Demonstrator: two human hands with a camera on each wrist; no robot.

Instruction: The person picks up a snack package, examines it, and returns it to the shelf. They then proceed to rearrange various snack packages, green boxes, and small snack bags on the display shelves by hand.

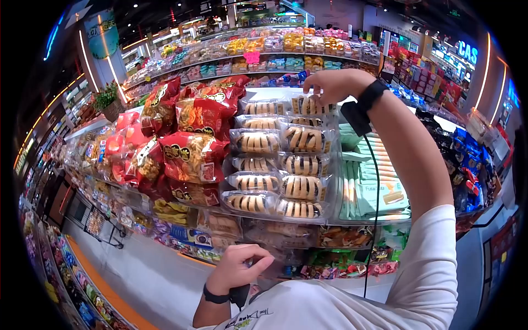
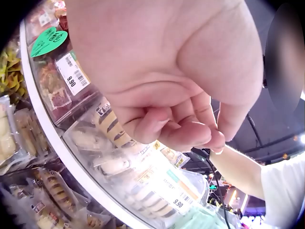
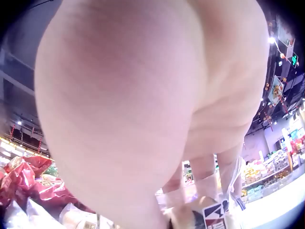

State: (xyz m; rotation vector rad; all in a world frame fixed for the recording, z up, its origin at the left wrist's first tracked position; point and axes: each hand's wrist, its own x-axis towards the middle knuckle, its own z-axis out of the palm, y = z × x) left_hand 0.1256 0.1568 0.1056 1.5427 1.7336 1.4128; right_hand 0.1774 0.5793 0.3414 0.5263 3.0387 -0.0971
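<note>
At the left, plump red snack bags (image 1: 192, 159) are heaped beside the bread, their glossy film creased and puffed, with see-through windows showing golden, lumpy contents. In front of the display, near the person's body, the left hand (image 1: 237, 268) hangs loosely curled, its grip empty; the thumb lies close to the fingertips.

Next come two columns of striped bread packs, the left column (image 1: 254, 141) and the right column (image 1: 302, 188), lying flat in neat rows. As a judgement, most of this arranging looks done: the packs lie side by side, and only the far end is being handled. Whether that pack is being set down, straightened or lifted cannot be told, nor how much is left.

The loaves are oblong and rounded, pale and soft-looking, with dark bands across them, inside clear, crinkled plastic that catches the light. At the far end of the right column, the right hand (image 1: 336, 87) reaches over the far bread pack (image 1: 302, 105); its grip is nearly closed, thumb and fingers pinching the wrapper.

Further right, flat mint-green packets (image 1: 379, 190) overlap in a smooth, matte-looking stack, and beyond them lie shiny black and blue packets (image 1: 467, 159).
</note>
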